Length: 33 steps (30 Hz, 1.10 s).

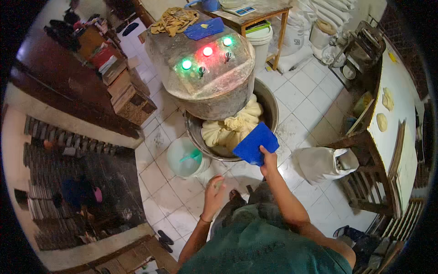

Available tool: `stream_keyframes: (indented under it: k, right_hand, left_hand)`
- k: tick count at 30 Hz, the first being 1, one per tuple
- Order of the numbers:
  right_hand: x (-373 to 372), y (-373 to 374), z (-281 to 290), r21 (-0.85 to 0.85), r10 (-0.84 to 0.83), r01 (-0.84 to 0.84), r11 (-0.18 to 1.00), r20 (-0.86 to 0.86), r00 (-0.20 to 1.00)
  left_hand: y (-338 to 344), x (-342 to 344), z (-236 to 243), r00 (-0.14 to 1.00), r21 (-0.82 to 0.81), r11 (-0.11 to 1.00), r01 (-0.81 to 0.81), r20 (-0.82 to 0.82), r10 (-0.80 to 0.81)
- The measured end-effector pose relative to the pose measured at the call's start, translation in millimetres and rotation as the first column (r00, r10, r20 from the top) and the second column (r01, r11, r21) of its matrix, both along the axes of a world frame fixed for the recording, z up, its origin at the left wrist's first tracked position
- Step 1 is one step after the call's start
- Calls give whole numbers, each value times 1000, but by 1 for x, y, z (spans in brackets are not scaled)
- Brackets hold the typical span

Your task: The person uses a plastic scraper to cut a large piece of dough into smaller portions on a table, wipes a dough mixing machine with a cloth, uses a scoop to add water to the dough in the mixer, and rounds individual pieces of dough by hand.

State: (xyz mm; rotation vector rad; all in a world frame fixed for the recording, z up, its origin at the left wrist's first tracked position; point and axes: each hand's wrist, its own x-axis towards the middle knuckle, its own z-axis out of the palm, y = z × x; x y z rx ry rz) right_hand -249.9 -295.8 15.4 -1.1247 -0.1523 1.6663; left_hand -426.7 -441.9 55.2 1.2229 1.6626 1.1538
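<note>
My right hand (268, 160) grips a blue plastic scraper (255, 143) by its lower corner, holding it over the front rim of a large metal mixing bowl (272, 108). Pale yellow dough (232, 128) fills the bowl under the head of a flour-dusted mixer (205, 77) with green and red lights. My left hand (213, 192) hangs lower, over the tiled floor, with its fingers loosely curled and a bit of dough stuck to them. A white bucket (185, 157) with a green scoop inside stands on the floor left of the bowl.
An open white sack (326, 164) lies on the floor to the right. A wooden table (401, 118) at the right carries flat dough rounds. Another blue scraper (204, 28) and a cloth (174, 20) lie on the mixer top. Wooden crates (130, 98) stand left.
</note>
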Motion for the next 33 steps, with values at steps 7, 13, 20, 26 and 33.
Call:
stream_keyframes:
  k: [7,13,20,26,33]
  right_hand:
    - [-74,144,-140,-297,-271,202,933,-212,939]
    - [-115,184,-176,-560,-349,357,748,126,929]
    - [-109,181,-201,-589,-276,361,723,233,932]
    - [-46,114,-144,-166,5,9,986,82,997]
    - [-53,219,-192,-257,426,-441,860,837,344]
  left_hand:
    - [-202,-127,-133,934,-732,614,-296,-86,348]
    - [-311,-124,-86,706,-903,209,-376,-133,695]
    - [-152,-139,-59,837,-826,483,-291,24,546]
    - [-87,-125,-32,839,-832,513,-211,115,532]
    - [-155,-166,-68,704,-811,585,-10,410,580]
